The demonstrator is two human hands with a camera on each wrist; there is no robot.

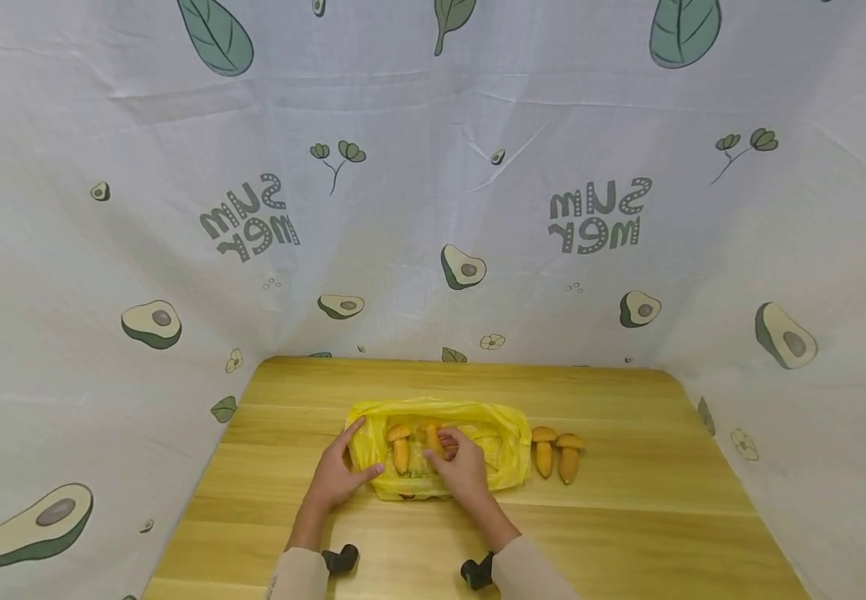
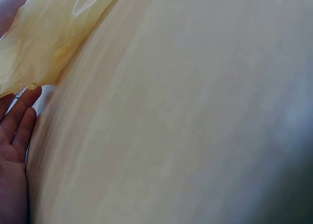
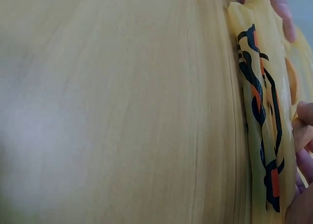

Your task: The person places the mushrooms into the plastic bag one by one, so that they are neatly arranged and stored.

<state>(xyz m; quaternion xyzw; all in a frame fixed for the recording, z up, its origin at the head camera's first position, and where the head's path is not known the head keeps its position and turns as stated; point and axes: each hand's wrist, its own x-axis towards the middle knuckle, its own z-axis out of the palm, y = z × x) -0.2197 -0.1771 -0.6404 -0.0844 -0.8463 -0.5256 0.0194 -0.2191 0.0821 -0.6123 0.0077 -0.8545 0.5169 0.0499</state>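
Observation:
A yellow plastic bag lies on the table with its mouth spread wide. My left hand rests at the bag's left end, thumb and fingers spread along its rim. In the left wrist view, its fingers are nearly straight beside the plastic. Inside the bag at the left lies an orange-yellow mushroom, cap towards the back. Just right of it, my right hand pinches the stem of a second mushroom over the bag. Two more mushrooms, one and another, lie side by side right of the bag.
The wooden table reaches back to a pale curtain printed with avocados and leaves, which also hangs along both sides. Dark printing marks the bag's front side. A small black device sits at my left wrist, another at my right.

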